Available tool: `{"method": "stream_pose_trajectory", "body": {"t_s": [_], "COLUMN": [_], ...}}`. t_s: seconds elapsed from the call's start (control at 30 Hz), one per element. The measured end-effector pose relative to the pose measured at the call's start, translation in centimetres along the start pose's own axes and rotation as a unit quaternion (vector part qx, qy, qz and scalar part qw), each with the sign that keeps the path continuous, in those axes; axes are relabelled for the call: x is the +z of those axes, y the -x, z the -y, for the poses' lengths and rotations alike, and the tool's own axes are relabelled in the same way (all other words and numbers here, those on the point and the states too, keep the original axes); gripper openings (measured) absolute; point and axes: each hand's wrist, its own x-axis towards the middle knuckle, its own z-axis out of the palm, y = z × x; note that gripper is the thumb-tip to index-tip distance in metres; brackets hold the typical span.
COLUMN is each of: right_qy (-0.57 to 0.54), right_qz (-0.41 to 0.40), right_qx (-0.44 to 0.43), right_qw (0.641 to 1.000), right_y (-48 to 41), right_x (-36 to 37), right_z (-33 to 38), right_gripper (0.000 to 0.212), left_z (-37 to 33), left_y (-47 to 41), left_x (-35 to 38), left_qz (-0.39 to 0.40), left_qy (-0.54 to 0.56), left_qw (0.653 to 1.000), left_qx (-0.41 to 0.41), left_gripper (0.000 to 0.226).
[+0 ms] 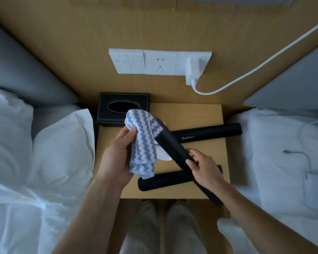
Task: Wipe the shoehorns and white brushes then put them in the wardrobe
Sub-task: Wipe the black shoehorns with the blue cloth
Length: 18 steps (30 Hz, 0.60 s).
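Right hand grips the black shoehorn near mid-length, far end just in front of the tissue box, while left hand clutches the striped cloth against that end; shoehorn judged light, rigid, slick, so best held mid-shaft.

Both bare forearms reached forward from the near edge. The left hand curled round a blue-and-white zigzag cloth; the right hand gripped a long black shoehorn.
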Motion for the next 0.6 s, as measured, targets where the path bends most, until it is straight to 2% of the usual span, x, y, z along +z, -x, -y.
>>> {"method": "stream_pose_trajectory", "body": {"t_s": [0.1,0.2,0.3,0.37,0.4,0.43,0.5,0.57,0.6], "right_qy": [-0.145,-0.367,-0.452,-0.487,-0.502,-0.511,-0.508,-0.498,-0.5], "right_qz": [-0.069,-0.057,-0.03,-0.006,0.002,0.005,-0.003,-0.021,-0.026], "right_qx": [-0.019,-0.065,-0.139,-0.174,-0.187,-0.201,-0.235,-0.266,-0.276], "right_qw": [0.987,0.926,0.881,0.856,0.844,0.836,0.829,0.825,0.82], "right_y": [1.3,2.9,4.5,5.5,6.0,6.6,7.7,8.9,9.4], "right_x": [-3.4,-7.1,-10.2,-12.1,-13.0,-13.9,-15.6,-16.9,-17.6], "right_z": [3.4,8.8,13.4,15.8,16.8,17.7,19.4,20.9,21.6], "right_gripper": [0.032,0.022,0.018,0.026,0.031,0.034,0.037,0.035,0.034], "left_z": [-3.4,-6.7,-9.7,-11.7,-12.8,-14.0,-16.6,-19.3,-20.5], "left_y": [0.3,1.2,2.9,4.3,4.9,5.5,6.8,8.5,9.1], "left_x": [3.3,7.1,10.9,13.4,14.6,15.9,18.5,21.0,22.1], "left_qz": [0.022,0.025,0.03,0.027,0.005,-0.029,-0.093,-0.116,-0.127], "left_qy": [0.005,-0.039,-0.076,-0.133,-0.198,-0.283,-0.417,-0.468,-0.488], "left_qw": [0.999,0.995,0.986,0.969,0.944,0.898,0.763,0.635,0.582], "left_qx": [0.04,0.094,0.148,0.208,0.264,0.337,0.485,0.604,0.638], "left_gripper": [0.031,0.034,0.026,0.016,0.011,0.008,0.011,0.013,0.013]}}
